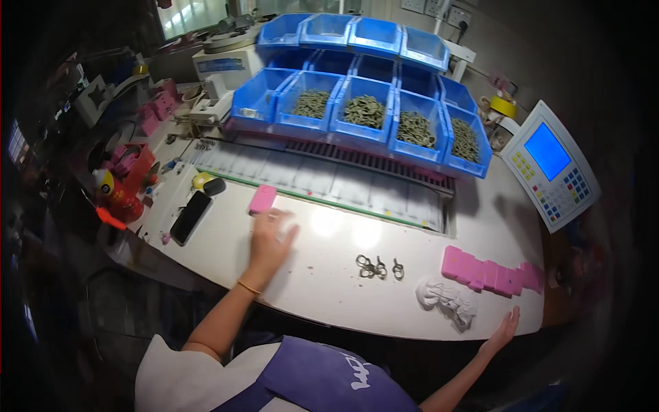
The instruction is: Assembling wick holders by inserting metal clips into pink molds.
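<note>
My left hand (270, 242) reaches over the white worktable with fingers spread and slightly blurred. Its fingertips are at the near end of a flat pink block (263, 198); whether they touch it I cannot tell. Out at the table's right front edge, my right hand (506, 331) has its fingers stretched and holds nothing. Closest to it are a crumpled white cloth or glove (447, 302) and a row of pink blocks (489, 273). Between my hands lie several small dark metal pieces with ring-shaped ends (374, 266).
Blue bins (364, 110) stand in tiers at the back, several holding greenish metal parts. Before them runs a long recessed strip with a green edge (309, 198). A keypad panel with blue screen (551, 165) is at right; a phone (191, 217) and red bottle (122, 197) at left.
</note>
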Demonstrator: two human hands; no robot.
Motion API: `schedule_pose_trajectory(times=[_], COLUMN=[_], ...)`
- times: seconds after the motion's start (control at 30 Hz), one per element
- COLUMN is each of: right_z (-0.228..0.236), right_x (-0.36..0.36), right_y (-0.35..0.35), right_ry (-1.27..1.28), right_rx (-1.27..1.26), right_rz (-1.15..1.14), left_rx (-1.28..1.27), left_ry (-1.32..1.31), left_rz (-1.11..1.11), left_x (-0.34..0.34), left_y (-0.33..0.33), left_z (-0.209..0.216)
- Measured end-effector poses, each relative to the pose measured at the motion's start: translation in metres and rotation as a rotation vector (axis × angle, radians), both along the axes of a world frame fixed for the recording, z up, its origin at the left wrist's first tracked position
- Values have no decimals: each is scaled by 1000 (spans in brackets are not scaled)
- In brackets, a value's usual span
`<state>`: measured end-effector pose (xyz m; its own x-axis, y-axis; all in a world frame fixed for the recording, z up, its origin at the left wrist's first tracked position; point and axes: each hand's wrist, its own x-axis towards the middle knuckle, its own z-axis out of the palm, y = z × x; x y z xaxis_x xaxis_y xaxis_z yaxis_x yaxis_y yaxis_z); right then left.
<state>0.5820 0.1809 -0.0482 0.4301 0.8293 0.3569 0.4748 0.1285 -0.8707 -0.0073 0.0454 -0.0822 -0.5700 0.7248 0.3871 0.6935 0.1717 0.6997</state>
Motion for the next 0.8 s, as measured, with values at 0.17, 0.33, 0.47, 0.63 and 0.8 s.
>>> schedule_pose_trajectory(times=[0.17,0.33,0.47,0.63,0.8], right_z=[-4,23,31,46,36], right_x=[-92,-253,-330,-402,-412], right_y=[-8,-58,-73,-62,-59], right_ry=[-436,-453,-137,-153,-143], right_rx=[190,227,8,-76,-37], right_rz=[-125,475,1116,1367,1443], left_rx=[-363,-255,-52,121,4], left_ry=[210,-60,-476,-841,-476], left_rz=[329,169,-185,-492,-517], left_x=[-51,-73,-15,27,33], left_y=[18,12,-20,-32,-25], left_z=[4,2,34,37,50])
